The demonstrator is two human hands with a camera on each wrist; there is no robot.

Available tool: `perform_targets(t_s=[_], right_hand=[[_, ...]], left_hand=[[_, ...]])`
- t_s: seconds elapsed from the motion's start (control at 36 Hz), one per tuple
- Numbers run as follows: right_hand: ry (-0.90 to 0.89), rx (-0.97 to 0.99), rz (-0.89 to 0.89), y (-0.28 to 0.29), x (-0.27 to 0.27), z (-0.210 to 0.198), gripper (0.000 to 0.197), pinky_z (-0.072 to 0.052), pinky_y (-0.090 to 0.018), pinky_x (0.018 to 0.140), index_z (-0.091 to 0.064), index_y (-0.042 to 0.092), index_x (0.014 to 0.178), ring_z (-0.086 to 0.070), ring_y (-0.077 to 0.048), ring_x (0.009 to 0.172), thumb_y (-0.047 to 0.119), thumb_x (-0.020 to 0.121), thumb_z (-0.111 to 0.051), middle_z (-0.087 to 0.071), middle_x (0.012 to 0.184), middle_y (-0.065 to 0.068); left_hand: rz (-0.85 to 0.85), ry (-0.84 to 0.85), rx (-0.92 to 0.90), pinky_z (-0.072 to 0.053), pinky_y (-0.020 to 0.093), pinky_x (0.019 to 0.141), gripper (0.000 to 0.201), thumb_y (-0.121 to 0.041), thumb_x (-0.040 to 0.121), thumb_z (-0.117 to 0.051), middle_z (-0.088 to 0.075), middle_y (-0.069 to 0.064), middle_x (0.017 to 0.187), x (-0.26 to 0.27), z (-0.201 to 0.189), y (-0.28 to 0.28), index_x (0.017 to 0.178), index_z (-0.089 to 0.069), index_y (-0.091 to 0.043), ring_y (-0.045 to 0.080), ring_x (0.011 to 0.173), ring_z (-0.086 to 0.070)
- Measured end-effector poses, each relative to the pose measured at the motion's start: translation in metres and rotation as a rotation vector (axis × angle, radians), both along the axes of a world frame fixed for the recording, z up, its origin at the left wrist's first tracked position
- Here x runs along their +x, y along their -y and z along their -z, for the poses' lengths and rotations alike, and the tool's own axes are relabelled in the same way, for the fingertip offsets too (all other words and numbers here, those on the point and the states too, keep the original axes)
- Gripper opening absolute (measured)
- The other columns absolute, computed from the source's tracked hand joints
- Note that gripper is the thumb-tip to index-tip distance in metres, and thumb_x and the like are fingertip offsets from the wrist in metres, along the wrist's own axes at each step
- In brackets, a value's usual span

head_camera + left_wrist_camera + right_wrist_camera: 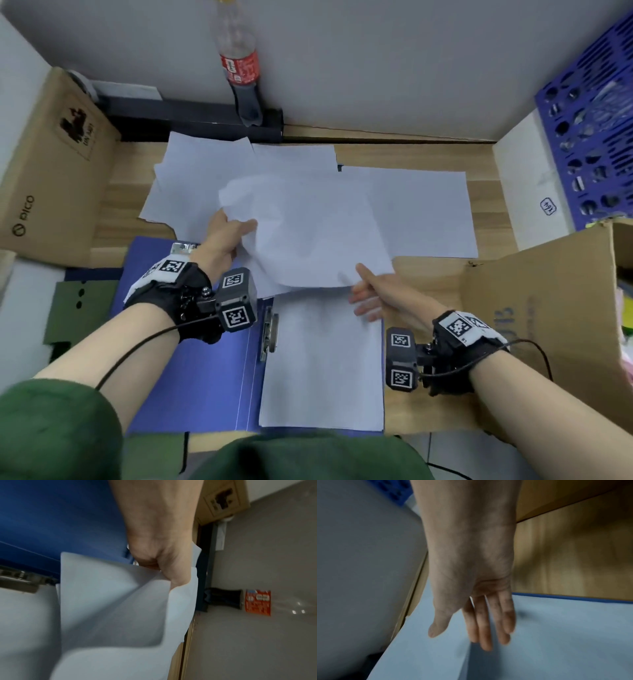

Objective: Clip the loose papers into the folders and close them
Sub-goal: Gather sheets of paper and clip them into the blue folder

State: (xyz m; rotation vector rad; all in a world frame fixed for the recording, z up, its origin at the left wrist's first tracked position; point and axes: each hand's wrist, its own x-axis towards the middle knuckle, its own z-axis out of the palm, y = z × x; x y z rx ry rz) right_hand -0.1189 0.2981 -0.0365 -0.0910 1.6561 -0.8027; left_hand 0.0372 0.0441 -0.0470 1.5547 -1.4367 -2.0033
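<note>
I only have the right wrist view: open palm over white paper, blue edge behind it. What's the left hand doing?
Observer: The left hand pinches the left edge of a lifted sheet, which buckles at the grip.
Operator: What's under that sheet?
Observer: An open blue folder with a paper stack lying on its right half.
Operator: Is the stack clamped?
Observer: The metal clip sits along the stack's left edge. I cannot tell whether it is pressing down.
</note>
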Motion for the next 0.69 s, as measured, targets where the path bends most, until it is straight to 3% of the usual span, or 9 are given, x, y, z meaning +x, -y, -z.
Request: perform_targets(t_s=[0.08, 0.19, 0.28, 0.33, 0.39, 0.42, 0.47, 0.58, 0.69], right_hand=[[0.187, 0.004, 0.110, -0.009, 0.015, 0.011, 0.067, -0.058, -0.038, 0.073, -0.056, 0.005, 0.114, -0.072, -0.030, 0.091, 0.064, 0.081, -0.056, -0.071, 0.108, -0.015], [0.288, -0.227, 0.386, 0.002, 0.035, 0.012, 0.078, -0.052, -0.043, 0.089, -0.056, 0.017, 0.118, -0.069, -0.026, 0.103, 0.064, 0.059, -0.074, -0.070, 0.115, -0.005], [0.278, -0.344, 0.526, 0.016, 0.048, 0.002, 0.061, -0.049, -0.041, 0.096, -0.061, 0.015, 0.119, -0.069, -0.021, 0.103, 0.055, 0.074, -0.068, -0.072, 0.109, -0.003], [0.242, -0.347, 0.572, 0.022, 0.052, 0.001, 0.048, -0.053, -0.040, 0.090, -0.060, 0.009, 0.121, -0.070, -0.025, 0.098, 0.042, 0.087, -0.062, -0.074, 0.104, -0.009], [0.134, -0.247, 0.497, 0.028, 0.057, 0.001, 0.034, -0.058, -0.027, 0.067, -0.061, 0.000, 0.105, -0.073, -0.020, 0.072, 0.031, 0.092, -0.059, -0.075, 0.077, -0.011], [0.060, -0.151, 0.435, 0.030, 0.060, 0.002, 0.029, -0.051, -0.017, 0.048, -0.058, -0.001, 0.096, -0.069, -0.017, 0.053, 0.028, 0.093, -0.058, -0.070, 0.061, -0.008], [-0.124, 0.046, 0.351, 0.033, 0.065, 0.006, 0.027, -0.034, -0.010, 0.029, -0.054, -0.002, 0.102, -0.057, -0.021, 0.048, 0.023, 0.091, -0.058, -0.060, 0.064, -0.010], [-0.257, 0.180, 0.196, 0.036, 0.069, 0.016, 0.017, -0.021, -0.008, 0.029, -0.041, 0.007, 0.092, -0.038, -0.019, 0.051, 0.019, 0.085, -0.051, -0.038, 0.080, -0.013], [-0.254, 0.153, 0.219, 0.019, 0.067, 0.013, 0.024, -0.038, -0.017, 0.049, -0.046, 0.008, 0.104, -0.048, -0.022, 0.056, 0.019, 0.086, -0.057, -0.046, 0.087, -0.013]], left_hand=[[-0.042, -0.061, 0.030, -0.054, 0.036, 0.081, 0.043, 0.008, 0.089, -0.056, -0.062, 0.016, 0.123, 0.018, 0.005, -0.002, 0.131, -0.051, -0.001, 0.028, 0.099, -0.065], [-0.088, -0.100, 0.094, -0.049, 0.044, 0.095, 0.050, 0.006, 0.089, -0.057, -0.058, 0.014, 0.131, 0.044, 0.007, -0.007, 0.137, -0.047, -0.004, 0.030, 0.113, -0.059], [-0.074, -0.096, 0.095, -0.054, 0.037, 0.089, 0.051, 0.006, 0.085, -0.063, -0.062, 0.012, 0.125, 0.067, 0.007, -0.014, 0.133, -0.049, -0.001, 0.027, 0.109, -0.062], [-0.023, -0.103, 0.107, -0.058, 0.025, 0.074, 0.041, 0.010, 0.085, -0.061, -0.070, 0.005, 0.111, 0.082, 0.006, -0.021, 0.123, -0.055, -0.004, 0.020, 0.097, -0.067], [0.063, -0.139, 0.173, -0.058, 0.026, 0.071, 0.040, 0.011, 0.081, -0.064, -0.074, 0.004, 0.107, 0.098, 0.003, -0.029, 0.116, -0.061, -0.008, 0.018, 0.096, -0.069], [0.086, -0.137, 0.202, -0.059, 0.028, 0.073, 0.044, 0.008, 0.079, -0.068, -0.072, 0.006, 0.113, 0.106, 0.001, -0.033, 0.119, -0.061, -0.009, 0.020, 0.100, -0.068], [0.139, -0.105, 0.216, -0.059, 0.029, 0.074, 0.050, 0.003, 0.078, -0.072, -0.070, 0.005, 0.118, 0.123, -0.004, -0.039, 0.124, -0.060, -0.014, 0.020, 0.104, -0.067], [0.222, -0.111, 0.220, -0.056, 0.029, 0.080, 0.046, -0.008, 0.082, -0.071, -0.070, 0.003, 0.119, 0.150, -0.008, -0.045, 0.126, -0.059, -0.017, 0.018, 0.107, -0.067], [0.103, -0.123, 0.246, -0.055, 0.028, 0.072, 0.045, -0.031, 0.090, -0.063, -0.062, 0.013, 0.129, 0.159, -0.012, -0.040, 0.131, -0.054, -0.016, 0.021, 0.099, -0.064]])
